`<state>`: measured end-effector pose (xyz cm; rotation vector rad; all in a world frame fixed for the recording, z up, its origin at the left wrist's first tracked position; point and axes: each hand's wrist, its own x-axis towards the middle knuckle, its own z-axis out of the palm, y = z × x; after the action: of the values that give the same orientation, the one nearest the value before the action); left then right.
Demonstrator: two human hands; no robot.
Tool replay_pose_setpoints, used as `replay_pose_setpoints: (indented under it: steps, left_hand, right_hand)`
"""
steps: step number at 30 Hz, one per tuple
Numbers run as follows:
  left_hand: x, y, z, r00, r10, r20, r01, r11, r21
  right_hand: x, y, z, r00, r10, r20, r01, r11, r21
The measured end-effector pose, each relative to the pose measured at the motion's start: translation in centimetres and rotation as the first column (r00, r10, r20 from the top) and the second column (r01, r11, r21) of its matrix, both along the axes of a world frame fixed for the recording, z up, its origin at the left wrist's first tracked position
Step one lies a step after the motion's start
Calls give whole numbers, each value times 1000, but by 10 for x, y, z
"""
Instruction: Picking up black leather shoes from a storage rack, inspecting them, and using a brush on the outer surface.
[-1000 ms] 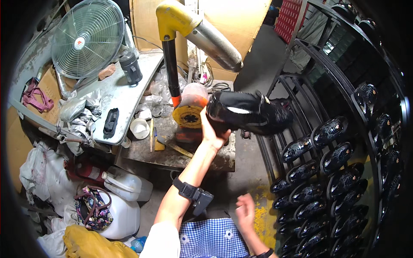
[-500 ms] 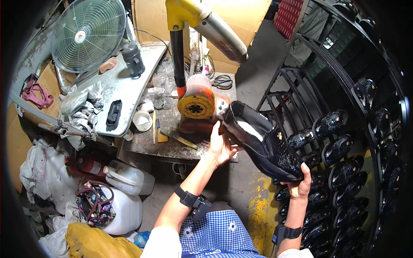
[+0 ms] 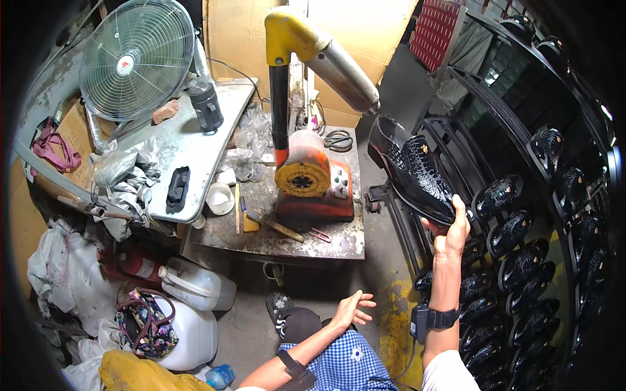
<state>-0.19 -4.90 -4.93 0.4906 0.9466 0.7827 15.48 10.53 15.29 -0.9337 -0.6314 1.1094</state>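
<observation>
Glossy black shoe (image 3: 424, 179) at 3 o'clock, in the right hand (image 3: 452, 238), not set down.
Thumb and fingers pinch its toe, fingertips beneath hidden; the left hand (image 3: 352, 311), at 5 o'clock, is empty, fingers loosely spread. Similar shoes (image 3: 510, 232) already line the rack (image 3: 486, 91) toward 4 o'clock, its far side lost in darkness; whether the held one is finished, I cannot tell.

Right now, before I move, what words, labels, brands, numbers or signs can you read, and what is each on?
No text is clear enough to quote.
Fan: red mark on its white hub badge, too small to read.
Red container: pale label, too blurred.
Black shoe in the right hand: gold-coloured ornament, no legible lettering.
</observation>
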Motion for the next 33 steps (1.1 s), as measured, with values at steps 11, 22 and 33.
replay_pose_setpoints:
  steps: [11, 22, 33]
  left_hand:
    - [-2, 3, -5, 1000, 0, 13, 0, 1000, 8]
    - [-30, 13, 29, 979, 165, 118, -164, 986, -19]
    - [-81, 28, 146, 946, 123, 301, -233, 902, 364]
  right_hand:
    - [-13, 7, 14, 1000, -2, 27, 1, 999, 39]
    - [33, -58, -24, 967, 158, -199, -167, 985, -29]
    - [96, -183, -92, 827, 490, 277, -474, 871, -127]
